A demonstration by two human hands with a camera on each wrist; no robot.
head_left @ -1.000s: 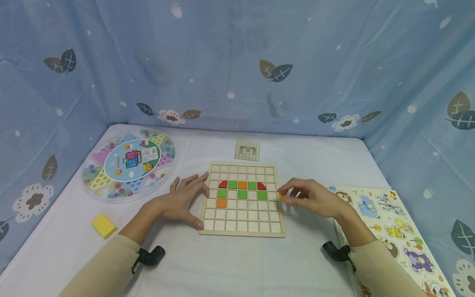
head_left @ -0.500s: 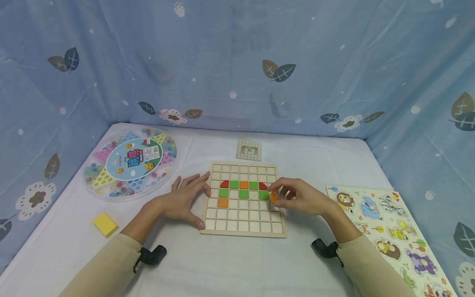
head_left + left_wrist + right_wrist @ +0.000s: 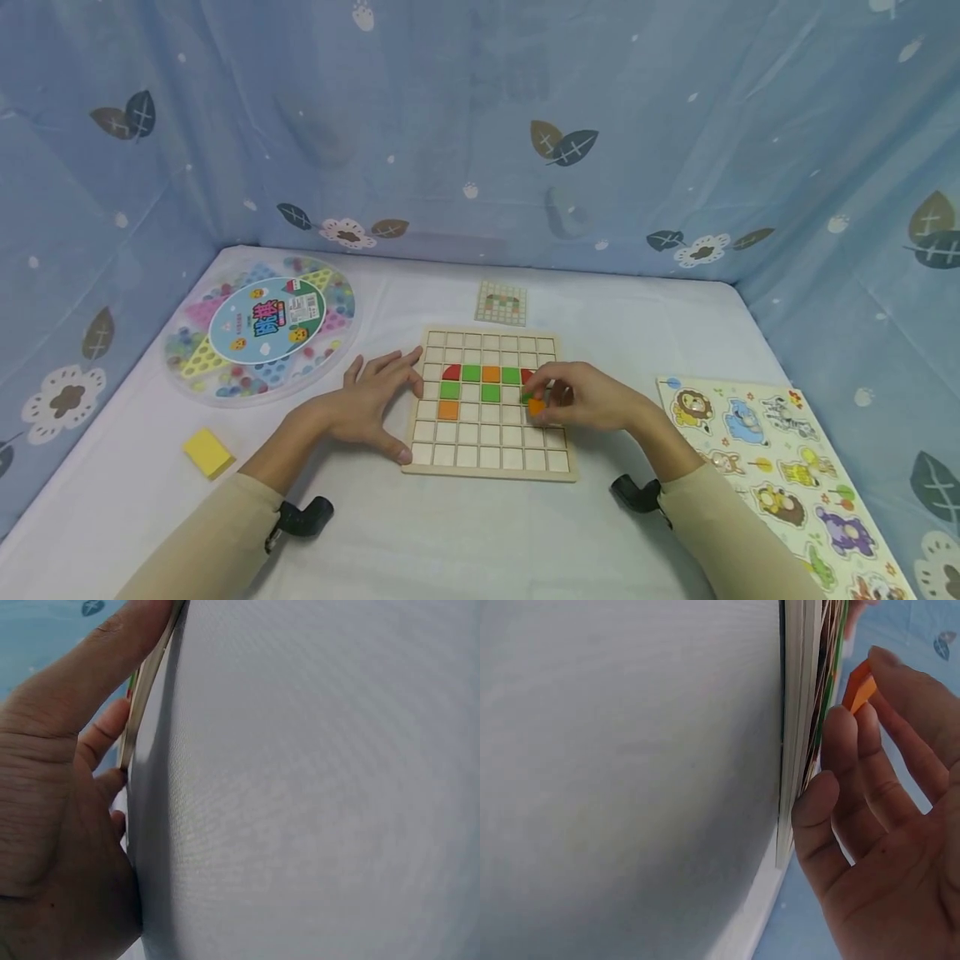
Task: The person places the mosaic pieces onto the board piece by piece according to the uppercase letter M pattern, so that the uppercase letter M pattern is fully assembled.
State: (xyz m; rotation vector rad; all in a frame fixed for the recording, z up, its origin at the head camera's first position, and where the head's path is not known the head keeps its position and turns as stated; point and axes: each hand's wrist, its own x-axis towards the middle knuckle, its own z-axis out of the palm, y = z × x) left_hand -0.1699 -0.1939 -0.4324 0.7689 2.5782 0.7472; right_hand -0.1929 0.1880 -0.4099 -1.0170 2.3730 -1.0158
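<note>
A wooden grid board [image 3: 490,457] lies on the white table. Red, green and orange tiles sit in its upper rows, with one orange square [image 3: 448,410] lower at the left. My left hand [image 3: 367,412] rests along the board's left edge, fingers spread and thumb at the near left corner. Over the board's right side, my right hand [image 3: 592,398] pinches an orange square tile [image 3: 859,686] between thumb and fingertips, just below a green tile. Its fingers partly cover the right-hand red and green tiles. The right wrist view shows the orange tile tilted, close to the board's surface.
Behind the board lies a small pattern card [image 3: 500,302]. A round Chinese checkers set [image 3: 262,329] is at the back left, with a yellow block [image 3: 209,453] nearer. An animal puzzle board [image 3: 780,467] lies at right, partly under the right forearm. Blue patterned curtains [image 3: 420,108] enclose the table.
My right hand has carried the orange tile leftward from beside the board's right edge to over the squares below the right-hand green tile. The left hand has stayed at the board's edge.
</note>
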